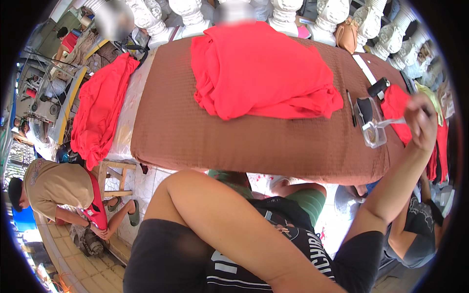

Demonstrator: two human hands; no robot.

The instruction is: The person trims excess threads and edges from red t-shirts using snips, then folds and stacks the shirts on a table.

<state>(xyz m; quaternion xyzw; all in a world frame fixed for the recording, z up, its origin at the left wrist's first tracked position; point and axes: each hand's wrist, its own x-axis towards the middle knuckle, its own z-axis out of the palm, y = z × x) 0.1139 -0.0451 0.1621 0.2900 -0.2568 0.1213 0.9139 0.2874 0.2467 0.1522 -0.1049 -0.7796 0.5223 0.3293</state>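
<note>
My right arm reaches out to the right side of the table. The fingers of my right hand are curled, somewhat blurred, around one end of a slim pale tool, whose kind I cannot make out. Its other end is over a clear plastic container that has a dark item in it. My left arm is bent across my chest, and its hand is beyond the lower edge. Red cloth lies beside my right hand. A large heap of red fabric rests on the brown-covered table.
A black pen, a black cylinder and a white strip lie near the container. More red cloth hangs over the left side. White balusters line the far edge. A seated person is at left, another at right.
</note>
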